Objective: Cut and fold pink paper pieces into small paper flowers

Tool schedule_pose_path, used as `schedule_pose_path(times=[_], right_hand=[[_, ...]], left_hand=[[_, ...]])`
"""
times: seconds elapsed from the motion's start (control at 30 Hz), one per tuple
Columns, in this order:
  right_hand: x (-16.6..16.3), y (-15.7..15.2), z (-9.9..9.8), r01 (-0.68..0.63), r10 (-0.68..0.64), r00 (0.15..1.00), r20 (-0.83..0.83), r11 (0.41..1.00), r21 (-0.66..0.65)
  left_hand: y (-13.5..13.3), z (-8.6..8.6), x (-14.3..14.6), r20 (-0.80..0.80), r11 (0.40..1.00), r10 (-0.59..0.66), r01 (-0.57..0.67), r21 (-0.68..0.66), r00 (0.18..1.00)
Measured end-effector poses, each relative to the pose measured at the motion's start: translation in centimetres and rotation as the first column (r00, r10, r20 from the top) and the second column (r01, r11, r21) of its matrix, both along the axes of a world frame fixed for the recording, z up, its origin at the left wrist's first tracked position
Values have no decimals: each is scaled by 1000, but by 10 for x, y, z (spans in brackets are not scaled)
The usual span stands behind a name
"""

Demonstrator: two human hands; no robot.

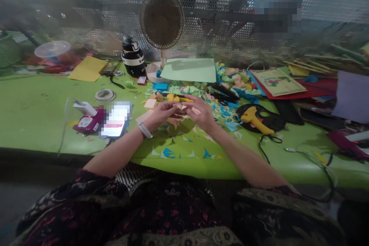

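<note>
Both my hands meet over the middle of the green table. My left hand [165,113], with a white band on its wrist, is closed on one side of a small peach paper piece [181,107]. From the other side my right hand [201,112] pinches the same paper, its index finger stretched along the top. Beside my left hand lie several peach paper squares [150,103]. Blue, white and yellow paper scraps [168,153] are scattered below and around my hands. Just beyond my fingers are yellow paper pieces [173,97].
A phone [115,120], a purple power socket [88,122] and a tape roll [105,95] sit left. Behind stand a black bottle [133,59] and a fan [162,21]. A yellow glue gun [256,120] rests on a black disc at right, near a stapler [225,92].
</note>
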State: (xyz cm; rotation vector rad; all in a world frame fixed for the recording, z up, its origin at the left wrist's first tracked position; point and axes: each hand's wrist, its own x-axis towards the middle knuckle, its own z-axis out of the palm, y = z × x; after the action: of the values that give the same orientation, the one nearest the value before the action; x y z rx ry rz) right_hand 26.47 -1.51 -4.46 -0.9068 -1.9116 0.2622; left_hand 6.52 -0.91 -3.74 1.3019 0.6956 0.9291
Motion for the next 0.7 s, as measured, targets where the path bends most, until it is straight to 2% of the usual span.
schedule_pose_path(times=[0.1, 0.2, 0.33, 0.5, 0.7], right_hand=[[1, 1, 0, -18, 18, 1000, 11, 1000, 19], [3, 4, -1, -38, 34, 998, 50, 995, 91], [5, 4, -1, -16, -18, 972, 234, 990, 142], [1, -2, 0, 3, -43, 916, 399, 995, 100], [-6, -3, -3, -63, 39, 915, 402, 997, 47]], left_hand=[[1, -2, 0, 47, 999, -3, 4, -33, 999], [2, -3, 0, 106, 996, 6, 3, -87, 994], [3, -2, 0, 203, 988, 55, -24, -156, 978], [3, -1, 0, 178, 987, 84, -58, -147, 980], [6, -2, 2, 200, 984, 136, -109, -140, 970]])
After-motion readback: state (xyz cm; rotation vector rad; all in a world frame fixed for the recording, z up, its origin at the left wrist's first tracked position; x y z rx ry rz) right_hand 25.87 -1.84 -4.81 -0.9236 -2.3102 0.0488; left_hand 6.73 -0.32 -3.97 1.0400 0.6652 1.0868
